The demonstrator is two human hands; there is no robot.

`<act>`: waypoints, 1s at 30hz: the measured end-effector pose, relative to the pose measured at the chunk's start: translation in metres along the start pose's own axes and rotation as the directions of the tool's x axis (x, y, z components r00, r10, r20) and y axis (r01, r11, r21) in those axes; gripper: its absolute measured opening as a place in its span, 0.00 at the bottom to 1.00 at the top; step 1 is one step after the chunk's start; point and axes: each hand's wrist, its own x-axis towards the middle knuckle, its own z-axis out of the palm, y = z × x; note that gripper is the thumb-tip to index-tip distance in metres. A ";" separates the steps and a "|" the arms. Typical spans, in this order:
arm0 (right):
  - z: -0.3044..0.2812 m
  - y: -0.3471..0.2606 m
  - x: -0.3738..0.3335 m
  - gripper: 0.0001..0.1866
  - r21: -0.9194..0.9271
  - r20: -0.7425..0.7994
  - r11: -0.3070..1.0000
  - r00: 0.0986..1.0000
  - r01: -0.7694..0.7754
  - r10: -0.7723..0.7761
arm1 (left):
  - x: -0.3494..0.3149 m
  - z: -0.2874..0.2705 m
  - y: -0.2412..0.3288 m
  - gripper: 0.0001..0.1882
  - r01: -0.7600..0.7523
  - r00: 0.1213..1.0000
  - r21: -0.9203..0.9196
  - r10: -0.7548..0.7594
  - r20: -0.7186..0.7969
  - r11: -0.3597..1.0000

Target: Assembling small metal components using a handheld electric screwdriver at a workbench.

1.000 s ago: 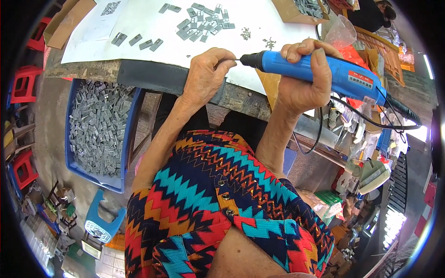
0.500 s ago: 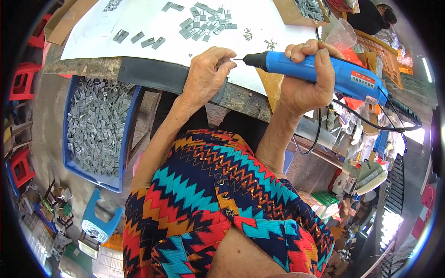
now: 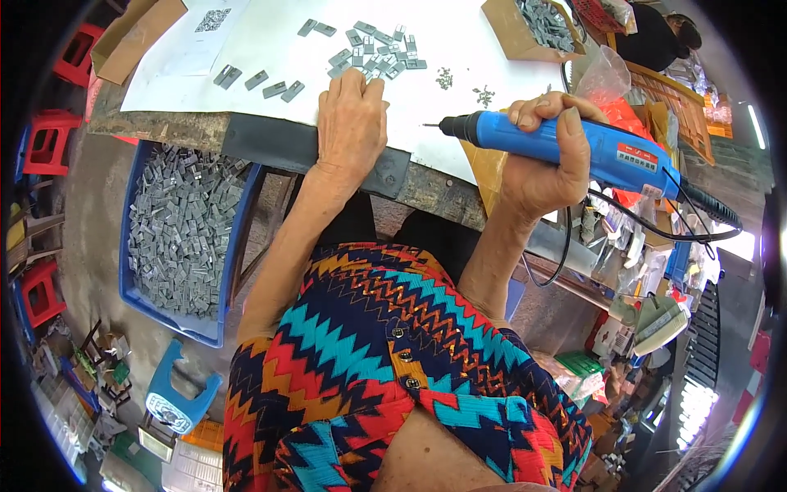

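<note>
My right hand (image 3: 548, 152) is wrapped round a blue electric screwdriver (image 3: 602, 148), held level over the table's front edge. Its black nose and thin bit point left, with the bit touching nothing. My left hand (image 3: 352, 119) is on the white table sheet at the near edge of a cluster of small grey rectangular parts (image 3: 385, 51). Its fingers are bent and close together; the tips, and anything in them, are hidden. Several similar grey pieces (image 3: 256, 79) lie in a row to the left. Two little heaps of tiny dark screws (image 3: 484, 97) lie right of the cluster.
A cardboard box (image 3: 525, 41) of grey parts stands at the back right, another carton (image 3: 135, 41) at the back left. Below the table on the left is a blue crate (image 3: 127, 283) full of grey parts. The screwdriver's black cable (image 3: 566, 246) hangs at the right.
My left hand has moved away from the screwdriver's bit, forward and left to the cluster of grey parts. My right hand still holds the screwdriver, nearly in place. The view has shifted slightly.
</note>
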 end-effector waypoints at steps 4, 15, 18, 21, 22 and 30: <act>-0.004 -0.001 -0.002 0.11 0.048 0.000 0.998 1.000 -0.029 0.029 | 0.003 0.004 -0.002 0.12 -0.012 0.999 0.083 0.008 0.043 0.996; -0.007 0.000 -0.003 0.11 0.043 -0.022 0.999 0.999 -0.025 0.026 | -0.004 0.000 -0.002 0.12 -0.069 0.995 0.044 0.066 0.079 0.997; -0.007 -0.001 -0.003 0.11 0.016 -0.031 1.000 0.999 -0.011 0.011 | -0.007 -0.001 -0.002 0.11 -0.082 0.995 -0.012 0.083 0.061 0.997; -0.006 -0.001 -0.004 0.11 -0.008 -0.028 1.000 1.000 -0.004 0.004 | -0.007 0.001 -0.001 0.11 -0.054 0.999 -0.007 0.054 0.004 0.999; -0.006 -0.001 -0.004 0.11 -0.009 -0.024 1.000 1.000 -0.005 0.005 | -0.005 0.002 0.001 0.11 -0.022 0.999 0.026 0.023 -0.027 0.999; -0.004 -0.003 -0.006 0.12 0.024 -0.062 1.000 0.998 0.019 -0.017 | -0.005 0.009 0.008 0.10 0.035 0.999 0.149 -0.038 0.018 0.988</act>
